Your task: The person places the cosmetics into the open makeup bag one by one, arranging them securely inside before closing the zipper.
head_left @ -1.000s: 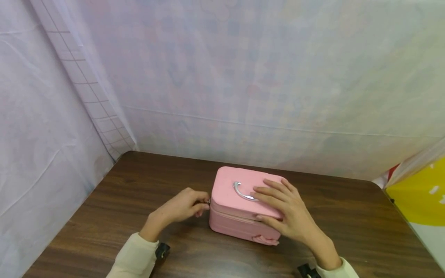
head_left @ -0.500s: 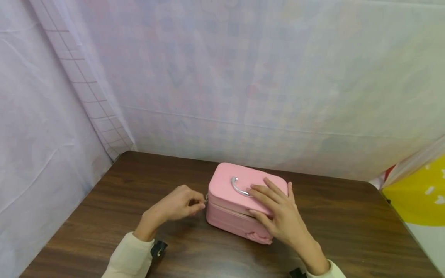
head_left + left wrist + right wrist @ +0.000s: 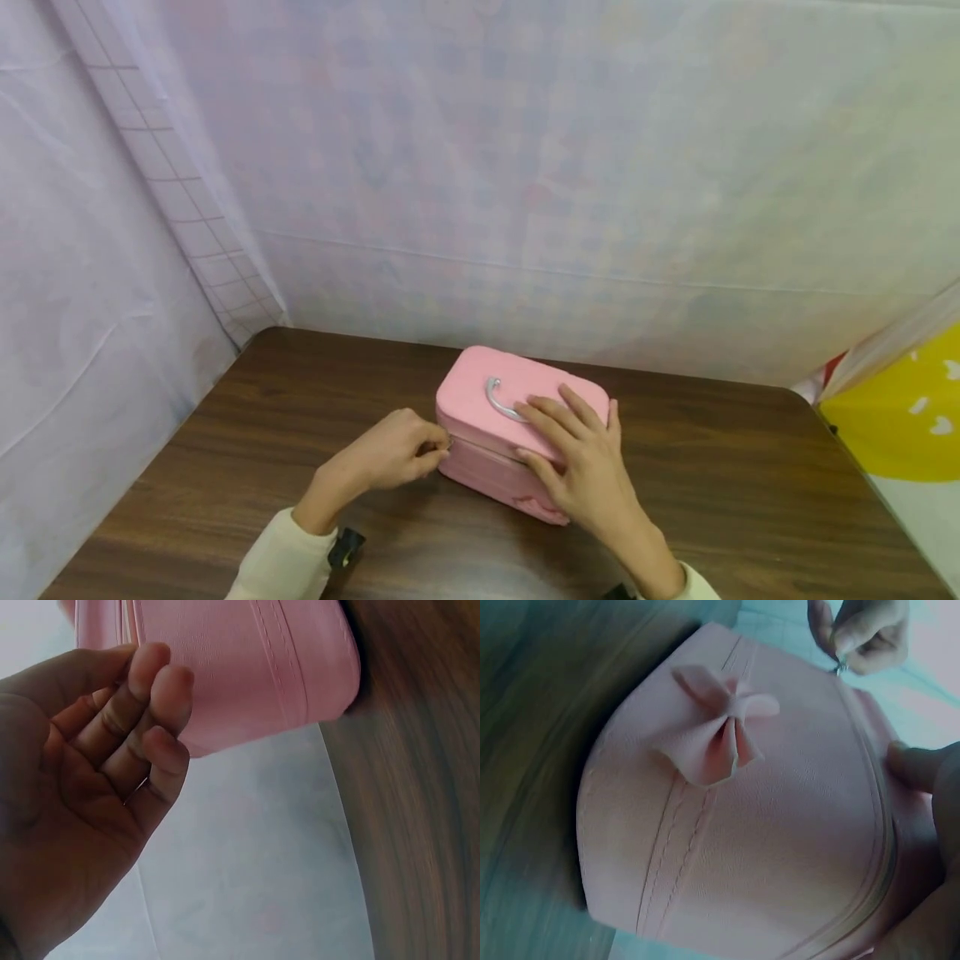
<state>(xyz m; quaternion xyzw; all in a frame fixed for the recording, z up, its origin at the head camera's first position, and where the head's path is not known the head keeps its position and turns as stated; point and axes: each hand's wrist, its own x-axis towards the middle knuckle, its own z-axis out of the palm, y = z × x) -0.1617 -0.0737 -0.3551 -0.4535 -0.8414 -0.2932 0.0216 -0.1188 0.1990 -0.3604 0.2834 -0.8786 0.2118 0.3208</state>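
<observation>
A pink zip-around case [image 3: 517,433] with a silver top handle [image 3: 501,402] and a fabric bow [image 3: 718,727] on its front sits near the middle of a dark wooden table [image 3: 750,500]. The person's left hand [image 3: 390,454] is at the case's left end, its curled fingers pinching the small metal zipper pull [image 3: 841,667]. The right hand [image 3: 581,462] rests on the lid with fingers spread flat and thumb against the front side. A pale checked sheet [image 3: 525,183] hangs behind the table.
</observation>
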